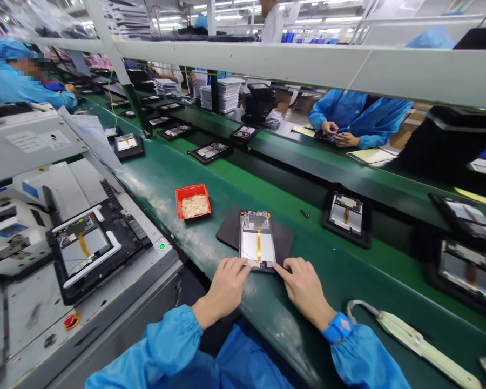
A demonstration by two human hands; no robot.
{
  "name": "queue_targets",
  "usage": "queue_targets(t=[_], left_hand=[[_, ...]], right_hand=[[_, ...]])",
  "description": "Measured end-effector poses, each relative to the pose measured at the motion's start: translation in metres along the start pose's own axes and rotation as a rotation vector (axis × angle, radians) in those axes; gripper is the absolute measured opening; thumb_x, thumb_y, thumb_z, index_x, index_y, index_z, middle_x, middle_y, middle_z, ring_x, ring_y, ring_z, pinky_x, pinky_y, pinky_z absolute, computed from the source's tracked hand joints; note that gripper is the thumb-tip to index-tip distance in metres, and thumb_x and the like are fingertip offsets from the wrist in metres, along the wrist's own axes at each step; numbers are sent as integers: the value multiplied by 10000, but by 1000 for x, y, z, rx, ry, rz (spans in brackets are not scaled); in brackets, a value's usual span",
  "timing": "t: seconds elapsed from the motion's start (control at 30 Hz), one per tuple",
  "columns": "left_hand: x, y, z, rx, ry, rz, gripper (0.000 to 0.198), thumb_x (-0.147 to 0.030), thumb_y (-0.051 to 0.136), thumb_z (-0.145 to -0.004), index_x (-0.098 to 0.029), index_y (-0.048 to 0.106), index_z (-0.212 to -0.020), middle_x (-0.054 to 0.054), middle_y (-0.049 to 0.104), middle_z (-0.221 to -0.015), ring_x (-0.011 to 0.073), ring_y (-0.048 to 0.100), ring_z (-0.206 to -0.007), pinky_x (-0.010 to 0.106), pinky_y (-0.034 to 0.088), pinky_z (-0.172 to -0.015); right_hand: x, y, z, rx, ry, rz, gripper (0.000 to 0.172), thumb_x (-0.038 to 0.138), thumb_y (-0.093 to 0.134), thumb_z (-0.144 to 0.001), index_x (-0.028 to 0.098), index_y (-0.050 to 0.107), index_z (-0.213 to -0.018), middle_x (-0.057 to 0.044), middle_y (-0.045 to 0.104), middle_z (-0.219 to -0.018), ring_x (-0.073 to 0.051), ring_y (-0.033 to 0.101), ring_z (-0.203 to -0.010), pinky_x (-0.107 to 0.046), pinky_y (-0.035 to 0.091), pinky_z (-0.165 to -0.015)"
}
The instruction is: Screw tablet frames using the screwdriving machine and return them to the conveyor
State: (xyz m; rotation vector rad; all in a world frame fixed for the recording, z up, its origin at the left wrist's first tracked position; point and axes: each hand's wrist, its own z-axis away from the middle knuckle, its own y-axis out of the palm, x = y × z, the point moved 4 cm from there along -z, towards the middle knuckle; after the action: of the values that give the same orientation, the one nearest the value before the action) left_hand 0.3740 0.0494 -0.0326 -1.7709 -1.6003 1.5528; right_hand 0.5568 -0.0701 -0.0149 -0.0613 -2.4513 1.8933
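Observation:
An opened tablet (pixel 257 237), its silver battery, circuit board and orange flex cable exposed, lies on a dark pad (pixel 284 243) over the green bench. My left hand (pixel 228 283) has its fingers curled together at the tablet's lower left corner. At the lower right corner, my right hand (pixel 304 286) holds the edge with the thumb and index finger, its other fingers bent. A blue wrist strap (pixel 338 327) circles my right wrist. Beyond the tablet to the left sits a red tray (pixel 193 202) with pale, crumbly-looking contents.
On my left, a grey machine (pixel 146 270) carries a black fixture (pixel 125 240) with another opened tablet. A cream handheld tool (pixel 425 346) lies to my right. Several tablets in black trays (pixel 347 216) line the green conveyor. Co-workers in blue sit across and far left.

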Motion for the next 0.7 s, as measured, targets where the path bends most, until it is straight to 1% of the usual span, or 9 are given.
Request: queue_targets(t=[0.1,0.17,0.23,0.3,0.37,0.47,0.53,0.63,0.7], left_hand=[[29,-2,1,-76,-462,408,260,-160,454,-891,-160,605,-1103,118,684,-994,246,652,-926,414,525,-814],[39,12,0,37,-736,768,234,-235,526,-850,-150,592,-1057,86,680,-858,205,664,-727,331,533,-612],[37,28,-5,163,-879,1065,243,-305,597,-791,-137,589,-966,85,682,-827,165,642,-618,253,470,-476],[31,37,-12,153,-919,1189,267,-370,664,-733,-144,563,-832,82,685,-774,121,596,-532,200,394,-406],[25,38,-19,55,-904,1221,328,-424,709,-690,-162,525,-764,54,667,-668,81,513,-436,173,313,-359],[12,32,-24,-80,-847,1317,364,-472,706,-699,-168,513,-752,31,650,-588,49,423,-361,165,256,-343],[6,25,-22,-141,-811,1372,375,-491,701,-719,-166,516,-753,34,653,-577,41,398,-341,167,242,-343],[3,11,-10,-142,-731,1384,453,-566,740,-697,-166,534,-753,42,656,-566,66,425,-332,187,262,-340],[10,-5,4,-169,-674,1380,524,-616,790,-640,-155,586,-785,69,684,-625,120,545,-424,215,369,-393]], right_hand=[[-10,-2,1,-44,101,-75,362,162,427,-978,184,643,-1267,-125,598,-1055,-243,501,-920,-361,390,-751],[-7,1,-2,-23,125,-106,354,192,428,-984,163,633,-1270,-138,604,-1136,-257,518,-989,-375,416,-791],[-3,5,-6,3,140,-135,338,210,425,-984,166,650,-1233,-139,612,-1172,-265,532,-1027,-389,434,-818],[-2,7,-7,0,173,-193,329,235,412,-987,187,671,-1185,-129,629,-1165,-266,550,-1033,-401,450,-831],[-8,8,-7,-32,230,-309,328,294,416,-985,207,679,-1162,-119,643,-1171,-272,566,-1057,-429,464,-868],[-28,5,-11,-132,459,-602,405,442,505,-923,194,642,-1213,-132,665,-1176,-297,608,-1064,-486,479,-924],[-34,4,-22,-117,629,-919,543,534,601,-837,163,605,-1234,-148,701,-1093,-313,661,-977,-495,517,-880],[-8,-4,-51,15,675,-1430,590,562,724,-747,170,589,-1167,-126,731,-980,-309,706,-845,-462,564,-774],[25,-10,-72,46,628,-1642,563,535,777,-716,197,585,-1124,-112,732,-1000,-308,716,-838,-443,573,-746]])
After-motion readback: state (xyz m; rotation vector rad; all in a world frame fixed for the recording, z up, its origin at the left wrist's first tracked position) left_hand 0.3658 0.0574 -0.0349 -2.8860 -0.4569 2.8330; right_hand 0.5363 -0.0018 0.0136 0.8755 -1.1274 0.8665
